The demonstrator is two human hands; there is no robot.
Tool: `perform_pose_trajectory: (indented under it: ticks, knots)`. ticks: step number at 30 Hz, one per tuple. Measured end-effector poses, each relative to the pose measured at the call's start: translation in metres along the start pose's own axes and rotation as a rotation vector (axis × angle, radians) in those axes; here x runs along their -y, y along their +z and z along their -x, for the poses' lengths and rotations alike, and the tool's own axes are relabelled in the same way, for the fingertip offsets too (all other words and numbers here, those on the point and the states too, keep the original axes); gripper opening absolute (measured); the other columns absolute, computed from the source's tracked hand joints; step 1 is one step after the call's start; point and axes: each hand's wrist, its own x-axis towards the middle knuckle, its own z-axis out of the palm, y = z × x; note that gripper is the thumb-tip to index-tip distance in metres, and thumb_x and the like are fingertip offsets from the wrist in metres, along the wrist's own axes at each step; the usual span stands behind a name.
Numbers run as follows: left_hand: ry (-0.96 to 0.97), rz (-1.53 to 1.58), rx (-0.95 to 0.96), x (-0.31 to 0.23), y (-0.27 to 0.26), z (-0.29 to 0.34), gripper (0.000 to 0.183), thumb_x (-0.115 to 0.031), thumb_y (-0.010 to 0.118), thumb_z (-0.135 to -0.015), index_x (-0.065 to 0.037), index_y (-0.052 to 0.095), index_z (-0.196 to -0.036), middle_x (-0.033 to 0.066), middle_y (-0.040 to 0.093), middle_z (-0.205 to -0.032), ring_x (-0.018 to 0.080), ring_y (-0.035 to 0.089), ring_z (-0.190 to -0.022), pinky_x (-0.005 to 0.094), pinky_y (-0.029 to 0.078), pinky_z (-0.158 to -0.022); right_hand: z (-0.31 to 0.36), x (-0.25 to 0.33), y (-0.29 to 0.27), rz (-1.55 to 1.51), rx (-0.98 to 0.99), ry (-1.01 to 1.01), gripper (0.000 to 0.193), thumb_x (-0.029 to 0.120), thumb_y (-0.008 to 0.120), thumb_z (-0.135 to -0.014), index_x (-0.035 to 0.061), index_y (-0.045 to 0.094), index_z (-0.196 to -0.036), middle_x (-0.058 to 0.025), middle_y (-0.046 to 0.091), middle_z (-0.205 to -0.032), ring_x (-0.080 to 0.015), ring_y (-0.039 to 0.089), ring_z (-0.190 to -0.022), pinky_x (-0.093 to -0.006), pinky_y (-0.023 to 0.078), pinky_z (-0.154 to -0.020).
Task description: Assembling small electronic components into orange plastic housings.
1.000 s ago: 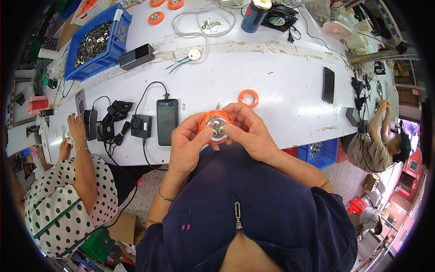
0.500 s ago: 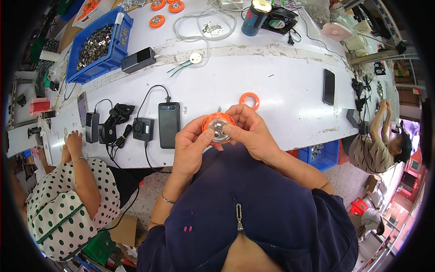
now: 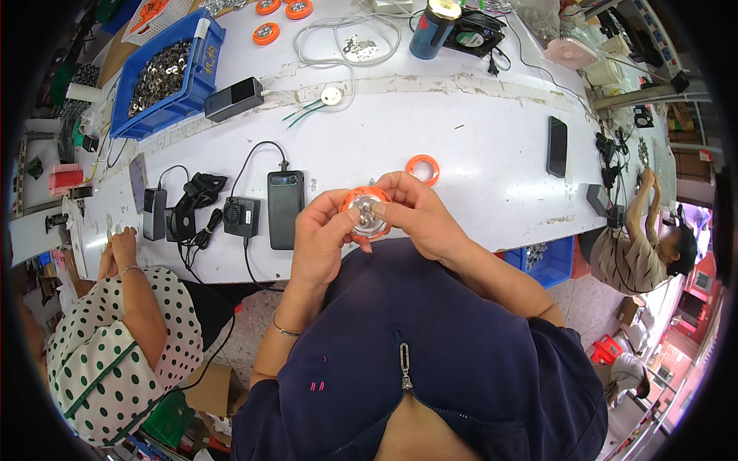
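Both my hands grip a round orange light [image 3: 367, 218] with a clear, shiny centre, held over the near edge of the white table. My left hand [image 3: 324, 233] is closed on its left side, the thumb on the clear middle. My right hand [image 3: 419, 215] closes on the opposite side, its thumb also pressing near the centre. The fingers beneath the light are partly hidden. Just beyond my right hand lies an orange ring [image 3: 422, 170], flat on the table. A black power bank [image 3: 286, 210] lies to the left of my left hand.
A blue bin [image 3: 201, 77] of small metal parts stands at the far left. Several orange lights [image 3: 266, 34], a coiled cable [image 3: 315, 38] and a dark blue cup [image 3: 435, 34] are at the back. A black phone [image 3: 557, 147] lies right. Co-workers sit on both sides.
The orange light and both hands have shifted slightly to the left and up. My right thumb has moved a little on the clear centre. The orange ring stays put.
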Motion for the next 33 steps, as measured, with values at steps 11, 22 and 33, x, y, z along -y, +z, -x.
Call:
perform_pose_trajectory:
  ticks: [11, 22, 33]
  knots:
    - [0.088, -0.019, -0.034, 0.001, 0.002, -0.006, 0.023, -0.003, 0.059, -0.086, 0.007, 0.056, -0.106, 0.0130, 0.065, -0.092, 0.0153, 0.065, -0.072, 0.0265, 0.056, -0.052, -0.006, 0.007, 0.006, 0.000, -0.047, -0.038, 0.031, 0.011, 0.066, -0.087, 0.0001, 0.050, -0.111, -0.0059, 0.060, -0.100, -0.0093, 0.058, -0.086, -0.0248, 0.050, -0.074]
    - [0.099, -0.028, -0.025, 0.002, 0.000, -0.004, 0.024, -0.006, 0.061, -0.087, 0.006, 0.055, -0.107, 0.0129, 0.065, -0.093, 0.0144, 0.065, -0.074, 0.0260, 0.055, -0.053, -0.005, 0.005, 0.006, 0.057, -0.039, -0.066, 0.030, 0.010, 0.064, -0.087, 0.0004, 0.048, -0.112, -0.0058, 0.059, -0.102, -0.0087, 0.058, -0.087, -0.0245, 0.052, -0.074]
    - [0.117, -0.060, -0.024, -0.008, 0.010, 0.005, 0.027, -0.006, 0.060, -0.088, 0.006, 0.054, -0.111, 0.0132, 0.065, -0.097, 0.0149, 0.064, -0.079, 0.0258, 0.055, -0.056, 0.003, 0.014, 0.015, 0.054, -0.055, -0.098, 0.028, 0.009, 0.062, -0.088, 0.0007, 0.048, -0.111, -0.0056, 0.060, -0.101, -0.0072, 0.058, -0.087, -0.0223, 0.050, -0.073]
